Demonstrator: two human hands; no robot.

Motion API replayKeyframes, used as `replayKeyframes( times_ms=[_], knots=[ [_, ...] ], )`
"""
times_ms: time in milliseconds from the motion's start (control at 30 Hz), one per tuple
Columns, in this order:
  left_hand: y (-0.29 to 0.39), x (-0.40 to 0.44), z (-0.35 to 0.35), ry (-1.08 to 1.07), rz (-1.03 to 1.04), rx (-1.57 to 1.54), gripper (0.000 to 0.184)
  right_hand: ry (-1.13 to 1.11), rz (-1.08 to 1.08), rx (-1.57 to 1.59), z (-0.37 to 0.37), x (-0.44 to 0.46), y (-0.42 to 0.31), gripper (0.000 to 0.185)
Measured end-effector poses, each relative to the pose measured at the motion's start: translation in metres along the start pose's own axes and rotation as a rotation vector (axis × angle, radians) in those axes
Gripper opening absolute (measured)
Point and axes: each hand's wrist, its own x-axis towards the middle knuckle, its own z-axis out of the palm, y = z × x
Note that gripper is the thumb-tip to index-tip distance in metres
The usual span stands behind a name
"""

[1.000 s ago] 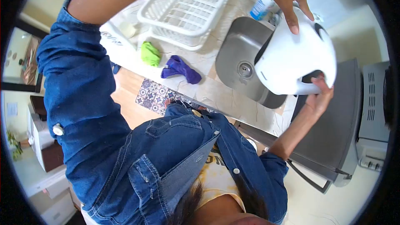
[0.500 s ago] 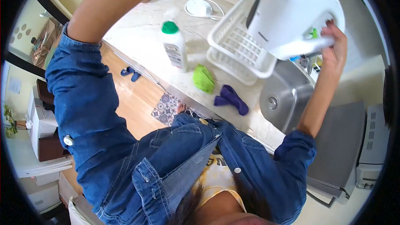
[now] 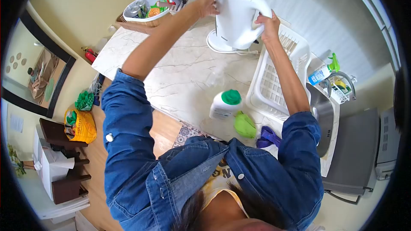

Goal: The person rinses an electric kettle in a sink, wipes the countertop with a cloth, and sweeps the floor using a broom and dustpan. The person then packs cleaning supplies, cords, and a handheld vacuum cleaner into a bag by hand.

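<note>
A white kettle (image 3: 237,17) stands upright at the top centre, over its round white base (image 3: 217,44); whether it touches the base cannot be told. My right hand (image 3: 269,26) is wrapped round the kettle's handle. On the kettle's other side, near the lid and spout, my left hand (image 3: 209,3) holds its body. Below, on the marble-patterned counter (image 3: 171,72), are a white bottle with a green cap (image 3: 224,104), a lime green cloth (image 3: 245,125) and a purple cloth (image 3: 268,137).
Right of the kettle is a white dish rack (image 3: 278,72), then a steel sink (image 3: 323,117) with a tap (image 3: 342,77) and a spray bottle (image 3: 324,72). A basket of packets (image 3: 147,10) and a knife holder (image 3: 176,2) stand at the back left.
The kettle has moved left from over the sink, past the dish rack, to its base, both hands still on it. The view has swung left, showing the basket.
</note>
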Motion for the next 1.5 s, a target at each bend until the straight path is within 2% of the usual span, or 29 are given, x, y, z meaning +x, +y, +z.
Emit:
replayKeyframes(
  times_ms=[100, 233, 533, 633, 733, 900, 1100, 1233, 1333, 1500],
  knots=[
    [-0.039, 0.027, -0.027, 0.047, -0.048, -0.13, 0.095, -0.015, 0.049, -0.081, 0.002, 0.006, 0.024, 0.029],
    [-0.075, 0.061, -0.054, 0.05, -0.097, -0.123, 0.087, 0.011, 0.068, -0.126, -0.002, 0.013, 0.049, 0.029],
    [-0.083, 0.082, -0.066, -0.014, 0.045, -0.145, 0.063, 0.014, 0.108, -0.116, -0.005, 0.033, 0.066, 0.035],
    [-0.085, 0.089, -0.069, 0.036, 0.02, -0.085, 0.085, 0.025, 0.105, -0.109, -0.003, 0.033, 0.073, 0.035],
    [-0.092, 0.087, -0.076, 0.096, 0.004, -0.062, 0.063, 0.032, 0.136, -0.111, 0.001, 0.026, 0.08, 0.034],
    [-0.096, 0.063, -0.09, 0.077, 0.003, -0.101, 0.061, -0.045, 0.154, -0.157, 0.013, 0.03, 0.084, 0.032],
    [-0.097, 0.046, -0.086, 0.048, 0.069, -0.071, 0.066, -0.031, 0.113, -0.152, 0.018, 0.024, 0.087, 0.03],
    [-0.097, 0.055, -0.083, 0.07, 0.039, 0.0, 0.067, 0.0, 0.118, -0.111, 0.014, 0.02, 0.081, 0.03],
    [-0.092, 0.053, -0.076, 0.015, 0.115, -0.022, 0.066, 0.041, 0.11, -0.125, 0.016, 0.018, 0.084, 0.029],
    [-0.095, 0.065, -0.085, 0.005, 0.117, -0.081, 0.064, 0.115, 0.079, -0.197, 0.025, 0.015, 0.095, 0.028]
  ],
)
